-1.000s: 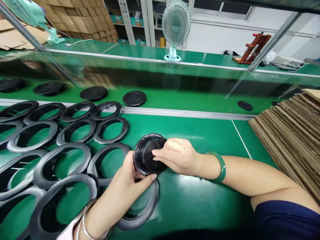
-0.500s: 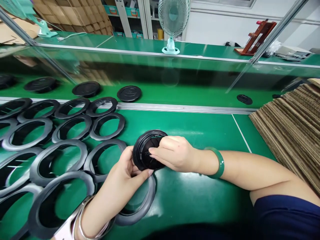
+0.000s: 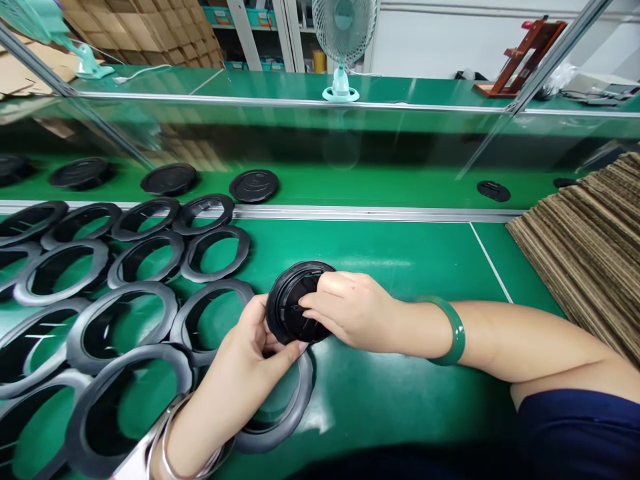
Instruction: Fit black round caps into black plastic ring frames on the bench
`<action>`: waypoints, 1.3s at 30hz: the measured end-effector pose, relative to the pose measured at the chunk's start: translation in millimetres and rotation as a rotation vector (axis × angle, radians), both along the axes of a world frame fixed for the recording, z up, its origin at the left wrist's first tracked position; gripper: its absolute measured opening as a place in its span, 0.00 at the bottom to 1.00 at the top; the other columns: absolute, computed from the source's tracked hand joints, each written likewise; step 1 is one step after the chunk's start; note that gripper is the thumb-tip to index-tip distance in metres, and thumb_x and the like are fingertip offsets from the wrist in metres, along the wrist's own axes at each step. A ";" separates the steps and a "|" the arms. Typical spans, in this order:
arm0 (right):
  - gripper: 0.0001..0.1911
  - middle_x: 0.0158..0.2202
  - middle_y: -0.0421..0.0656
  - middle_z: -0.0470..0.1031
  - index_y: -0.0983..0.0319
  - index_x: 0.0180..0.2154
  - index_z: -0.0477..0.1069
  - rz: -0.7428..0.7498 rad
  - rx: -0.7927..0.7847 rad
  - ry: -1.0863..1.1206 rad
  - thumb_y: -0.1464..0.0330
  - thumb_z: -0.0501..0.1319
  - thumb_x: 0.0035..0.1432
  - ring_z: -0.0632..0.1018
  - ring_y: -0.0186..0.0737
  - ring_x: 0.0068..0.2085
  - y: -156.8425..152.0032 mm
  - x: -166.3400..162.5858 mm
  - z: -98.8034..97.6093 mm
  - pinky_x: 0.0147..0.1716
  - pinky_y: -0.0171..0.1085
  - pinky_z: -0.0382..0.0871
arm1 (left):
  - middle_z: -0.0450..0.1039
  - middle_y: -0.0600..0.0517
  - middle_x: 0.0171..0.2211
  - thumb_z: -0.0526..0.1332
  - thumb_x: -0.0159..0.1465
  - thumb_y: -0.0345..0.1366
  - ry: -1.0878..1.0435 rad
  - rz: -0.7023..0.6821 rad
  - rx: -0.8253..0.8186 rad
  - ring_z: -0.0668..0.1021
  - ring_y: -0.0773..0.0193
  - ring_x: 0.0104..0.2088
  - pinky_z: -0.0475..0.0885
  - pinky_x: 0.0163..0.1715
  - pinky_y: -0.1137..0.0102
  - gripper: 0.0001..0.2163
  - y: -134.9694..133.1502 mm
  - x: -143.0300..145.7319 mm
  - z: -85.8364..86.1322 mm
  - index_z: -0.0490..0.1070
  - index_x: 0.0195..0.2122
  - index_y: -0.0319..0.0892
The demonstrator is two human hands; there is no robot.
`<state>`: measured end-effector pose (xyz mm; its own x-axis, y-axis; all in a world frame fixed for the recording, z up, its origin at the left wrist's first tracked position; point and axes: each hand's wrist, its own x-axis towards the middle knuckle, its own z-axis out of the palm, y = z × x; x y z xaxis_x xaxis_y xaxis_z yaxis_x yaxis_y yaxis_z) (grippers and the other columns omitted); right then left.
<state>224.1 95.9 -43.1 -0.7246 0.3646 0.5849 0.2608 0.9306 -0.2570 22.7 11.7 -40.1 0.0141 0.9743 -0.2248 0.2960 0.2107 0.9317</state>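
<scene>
Gripping a round black plastic disc part with both hands, tilted up on edge just above the green workbench mat. Left hand cups the disc's lower-left rim, thumb pressed along the bottom edge, fingers hidden behind it. Right hand lies over the disc's right side, fingertips pinched on a small piece at the disc's centre; too small to tell what it is. Green bangle on the right wrist, silver bangles on the left.

Directly below the disc, a grey-black oval rubber ring lies flat on the mat, partly under the left forearm. More of the same rings spread in overlapping rows to the left. Beyond the metal rail, flat black round lids sit in a row on the green conveyor belt. Stack of brown corrugated cardboard sheets at the right edge, well apart from the hands. Pale green desk fan on the far bench.
</scene>
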 end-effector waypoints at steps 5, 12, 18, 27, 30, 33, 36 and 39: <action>0.16 0.35 0.48 0.66 0.74 0.54 0.68 -0.067 0.030 -0.094 0.78 0.55 0.66 0.67 0.44 0.33 -4.5 -4.5 -0.1 0.32 0.40 0.69 | 0.73 0.55 0.34 0.68 0.61 0.40 0.021 -0.027 0.027 0.77 0.64 0.30 0.76 0.30 0.73 0.22 -1.9 -1.1 -2.5 0.60 0.52 0.46; 0.14 0.46 0.51 0.71 0.66 0.55 0.70 -0.080 0.036 0.063 0.66 0.56 0.74 0.72 0.49 0.44 3.0 -1.0 11.6 0.43 0.46 0.70 | 0.76 0.53 0.37 0.74 0.57 0.39 -0.182 0.090 -0.013 0.79 0.63 0.33 0.77 0.33 0.73 0.30 -2.7 0.7 -0.5 0.58 0.54 0.46; 0.12 0.48 0.46 0.72 0.61 0.54 0.72 -0.181 -0.727 0.314 0.68 0.62 0.70 0.73 0.46 0.50 15.1 -5.7 -1.8 0.53 0.48 0.68 | 0.75 0.51 0.46 0.77 0.52 0.37 -0.326 0.167 -0.031 0.80 0.63 0.40 0.76 0.38 0.75 0.36 -3.1 10.5 4.9 0.57 0.56 0.46; 0.11 0.36 0.38 0.69 0.62 0.33 0.72 -0.222 -0.928 0.379 0.81 0.71 0.57 0.72 0.39 0.41 7.8 -15.7 -2.7 0.41 0.37 0.65 | 0.70 0.49 0.54 0.61 0.69 0.52 0.039 0.070 0.079 0.72 0.55 0.57 0.71 0.53 0.65 0.23 -10.8 1.9 -5.9 0.59 0.59 0.48; 0.12 0.35 0.38 0.68 0.62 0.32 0.71 -0.261 -0.901 0.399 0.81 0.71 0.56 0.71 0.40 0.40 5.9 -16.3 -2.9 0.41 0.38 0.64 | 0.72 0.50 0.50 0.58 0.70 0.54 0.139 0.066 0.110 0.73 0.55 0.52 0.70 0.51 0.64 0.21 -9.7 2.4 -6.4 0.61 0.56 0.47; 0.09 0.35 0.38 0.70 0.62 0.33 0.71 -0.213 -0.988 0.424 0.77 0.70 0.57 0.73 0.41 0.40 7.5 -14.4 -0.3 0.41 0.39 0.66 | 0.72 0.51 0.49 0.58 0.69 0.54 0.167 0.090 0.111 0.73 0.55 0.52 0.70 0.49 0.65 0.21 -9.0 2.5 -4.8 0.61 0.56 0.47; 0.16 0.42 0.39 0.75 0.61 0.44 0.72 0.064 -1.233 0.408 0.70 0.73 0.55 0.76 0.44 0.45 7.8 -10.3 8.1 0.45 0.41 0.69 | 0.72 0.52 0.47 0.58 0.70 0.54 0.134 0.115 0.115 0.73 0.57 0.49 0.70 0.48 0.66 0.19 -10.5 3.0 -0.3 0.62 0.54 0.48; 0.25 0.45 0.40 0.76 0.60 0.47 0.72 0.097 -1.267 0.368 0.68 0.76 0.48 0.76 0.46 0.48 2.8 -8.9 14.3 0.49 0.41 0.70 | 0.72 0.52 0.46 0.58 0.71 0.52 0.098 0.101 0.141 0.73 0.59 0.48 0.70 0.48 0.68 0.17 -12.6 5.9 4.2 0.64 0.53 0.47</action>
<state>215.2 98.7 -28.8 -0.6519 0.7569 0.0464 -0.0640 0.0060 -0.9979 28.6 -1.0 -35.8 -0.1005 0.9916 -0.0819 0.3703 0.1136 0.9220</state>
